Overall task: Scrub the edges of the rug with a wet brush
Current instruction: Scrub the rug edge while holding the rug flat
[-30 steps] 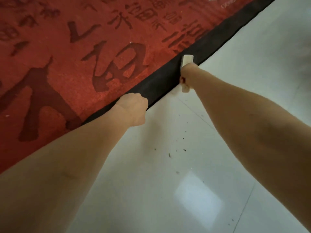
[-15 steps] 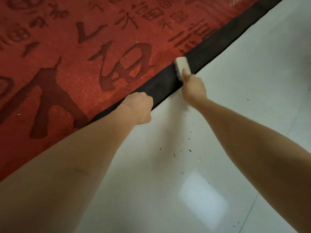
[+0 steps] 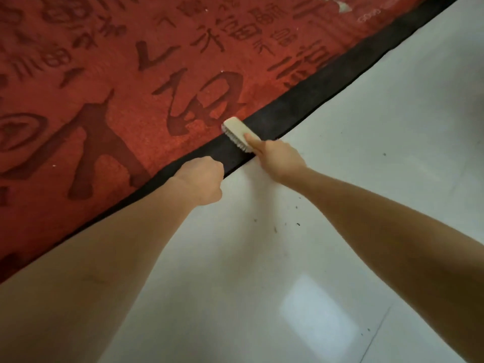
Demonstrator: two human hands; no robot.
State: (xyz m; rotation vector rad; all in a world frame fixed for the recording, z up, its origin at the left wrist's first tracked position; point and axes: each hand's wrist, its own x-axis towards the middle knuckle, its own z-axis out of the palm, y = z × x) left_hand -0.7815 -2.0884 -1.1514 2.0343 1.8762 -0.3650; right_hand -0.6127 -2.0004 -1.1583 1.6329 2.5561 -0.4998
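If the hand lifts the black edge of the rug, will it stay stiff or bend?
Probably it bends: the black border looks thin and lies flat on the floor. The left hand gripping it suggests it shifts under the brush.

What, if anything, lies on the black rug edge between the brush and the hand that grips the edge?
Nothing visible. The brush, held by the right hand, rests bristles down on the black edge of the rug. Between it and the left hand, which grips that edge, only bare black border shows.

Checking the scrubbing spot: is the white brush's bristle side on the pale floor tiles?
No: the white scrubbing brush, held by the right hand, lies across the red rug's black border.
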